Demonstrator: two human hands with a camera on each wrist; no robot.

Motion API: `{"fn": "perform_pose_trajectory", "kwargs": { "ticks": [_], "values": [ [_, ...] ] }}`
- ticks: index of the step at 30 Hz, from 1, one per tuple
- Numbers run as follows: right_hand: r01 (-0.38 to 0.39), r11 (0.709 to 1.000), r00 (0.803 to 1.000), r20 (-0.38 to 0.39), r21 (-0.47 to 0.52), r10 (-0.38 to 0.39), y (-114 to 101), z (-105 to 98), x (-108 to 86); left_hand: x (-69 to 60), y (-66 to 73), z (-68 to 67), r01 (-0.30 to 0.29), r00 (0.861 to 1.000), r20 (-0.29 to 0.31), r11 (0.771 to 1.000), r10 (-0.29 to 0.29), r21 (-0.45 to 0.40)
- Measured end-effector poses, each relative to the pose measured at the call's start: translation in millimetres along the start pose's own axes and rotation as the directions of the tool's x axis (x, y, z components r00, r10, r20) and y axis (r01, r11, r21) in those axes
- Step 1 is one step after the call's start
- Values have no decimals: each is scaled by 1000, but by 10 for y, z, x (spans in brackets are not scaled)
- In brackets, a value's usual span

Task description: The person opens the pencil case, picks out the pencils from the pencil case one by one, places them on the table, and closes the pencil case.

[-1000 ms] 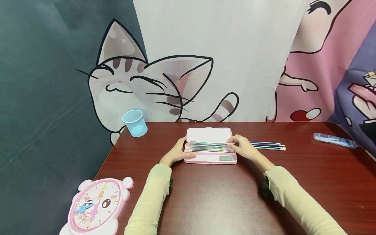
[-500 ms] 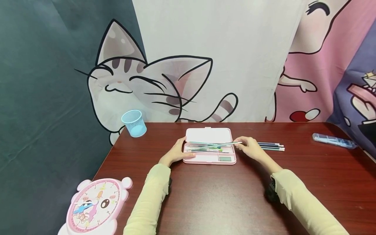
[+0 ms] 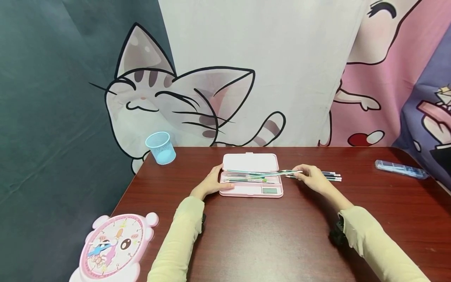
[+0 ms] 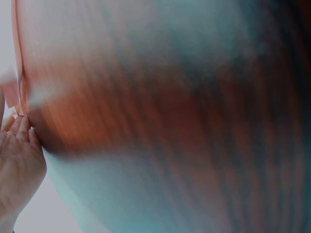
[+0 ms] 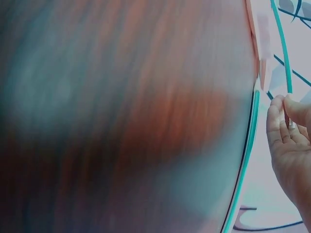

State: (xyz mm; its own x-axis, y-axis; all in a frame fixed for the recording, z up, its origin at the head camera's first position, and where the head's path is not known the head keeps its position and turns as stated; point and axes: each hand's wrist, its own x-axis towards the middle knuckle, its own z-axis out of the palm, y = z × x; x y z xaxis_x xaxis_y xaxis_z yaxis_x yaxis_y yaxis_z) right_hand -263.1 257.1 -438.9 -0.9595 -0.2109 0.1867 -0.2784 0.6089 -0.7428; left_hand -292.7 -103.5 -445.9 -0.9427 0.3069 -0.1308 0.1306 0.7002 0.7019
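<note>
An open pink pencil case [image 3: 251, 161] lies at the table's far middle, lid folded back, with several pencils and a green eraser [image 3: 269, 190] in it. My left hand [image 3: 208, 185] holds its left end, the thumb over the front rim; fingers touch the case edge in the left wrist view. Between thumb and fingers, my right hand [image 3: 312, 178] pinches a teal pencil [image 5: 283, 43] near its eraser end, right of the case. The pencil slants leftward over the case. Several dark and green pencils [image 3: 334, 179] lie on the table, partly hidden behind the right hand.
A blue mesh pen cup [image 3: 162, 149] stands at the table's far left corner. A pink toy clock [image 3: 116, 246] sits at the near left. Toward the right edge lies a clear blue box [image 3: 401, 169]. A printed curtain [image 3: 296, 78] hangs behind the table.
My right hand has moved right from over the case, drawing the pinched teal pencil partly out beyond its right end. The left hand stays on the case.
</note>
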Motion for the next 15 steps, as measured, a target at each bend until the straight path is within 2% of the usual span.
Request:
{"fn": "perform_pose_trajectory", "kwargs": {
  "ticks": [9, 13, 15],
  "values": [
    [64, 998, 998, -24, 1, -64, 61, -233, -148, 0, 8, 3, -11, 1000, 0, 1000, 11, -3],
    [67, 998, 997, -23, -20, -67, 150, -336, -208, -3, -1, 0, -13, 1000, -1, 1000, 13, -3],
    [63, 998, 998, -19, -13, -63, 260, -385, -239, -3, -4, 1, -15, 1000, -2, 1000, 15, -1]
  ]
}}
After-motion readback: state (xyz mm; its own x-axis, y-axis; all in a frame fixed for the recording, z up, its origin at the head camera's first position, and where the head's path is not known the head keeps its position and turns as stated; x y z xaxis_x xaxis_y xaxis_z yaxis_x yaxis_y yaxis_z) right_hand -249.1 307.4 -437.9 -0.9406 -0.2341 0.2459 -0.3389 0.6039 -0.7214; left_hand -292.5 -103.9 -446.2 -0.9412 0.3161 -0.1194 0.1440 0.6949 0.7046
